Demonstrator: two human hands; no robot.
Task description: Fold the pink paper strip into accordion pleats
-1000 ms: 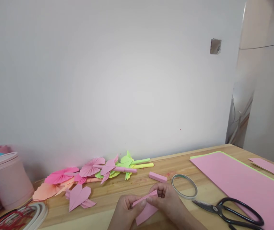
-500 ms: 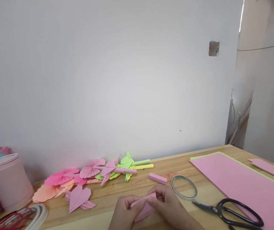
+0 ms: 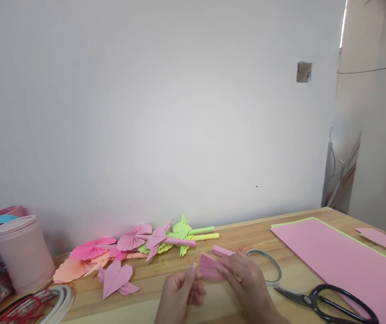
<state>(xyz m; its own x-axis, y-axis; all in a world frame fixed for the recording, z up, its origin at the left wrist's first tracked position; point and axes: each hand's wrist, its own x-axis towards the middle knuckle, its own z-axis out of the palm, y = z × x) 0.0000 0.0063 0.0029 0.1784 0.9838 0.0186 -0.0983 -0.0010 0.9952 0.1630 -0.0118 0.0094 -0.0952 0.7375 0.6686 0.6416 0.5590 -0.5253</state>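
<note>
A small folded piece of pink paper (image 3: 209,266) is held up between my two hands just above the table. My right hand (image 3: 248,281) grips its right side between thumb and fingers. At its lower left edge, the thumb and curled fingers of my left hand (image 3: 181,292) pinch the paper, slightly blurred. Behind my right hand lies a small pink paper bar (image 3: 222,250), partly covered by it. A roll of tape (image 3: 279,272) lies flat just right of that hand, near black-handled scissors (image 3: 314,300).
Pink paper sheets (image 3: 334,256) over green ones lie at right, with a pink strip (image 3: 383,240) beyond. Along the wall rest folded paper fans (image 3: 133,237) and a pink paper heart (image 3: 116,276). A pink canister (image 3: 22,256) and coiled cords (image 3: 56,303) stand at left.
The folded paper has been raised and turned, with more of its face showing. My right hand has shifted right and up, and my left thumb has drawn back to the paper's left edge.
</note>
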